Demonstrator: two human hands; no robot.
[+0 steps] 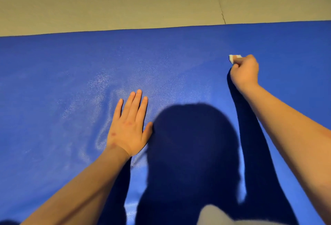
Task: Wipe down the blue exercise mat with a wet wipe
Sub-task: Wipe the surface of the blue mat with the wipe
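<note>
1. A person leaned over the blue exercise mat [53, 81], which lay flat on the pale floor [125, 6] and filled most of the view.
2. The left hand [129, 128] rested open, palm down and fingers straight, near the middle of the mat. The right hand [245, 71], reaching toward the far edge, was curled tightly round a bunched wet wipe [232, 58].
3. The wipe looked soft, light and limp, and was probably best held wadded inside the fingers so it could not unfold or slip free. The mat appeared pliant and grained, likely slick where a damp sheen [100, 88] glinted. It might creep across the floor unless pinned by a flat palm.
4. Only a white corner of the wipe showed past the knuckles, and whether it touched the mat could not be told. Both ends of the mat ran out of view. The person's shadow [191, 144] darkened the near part and hid any wet marks there. A grey shape at the bottom edge was too blurred to name.
</note>
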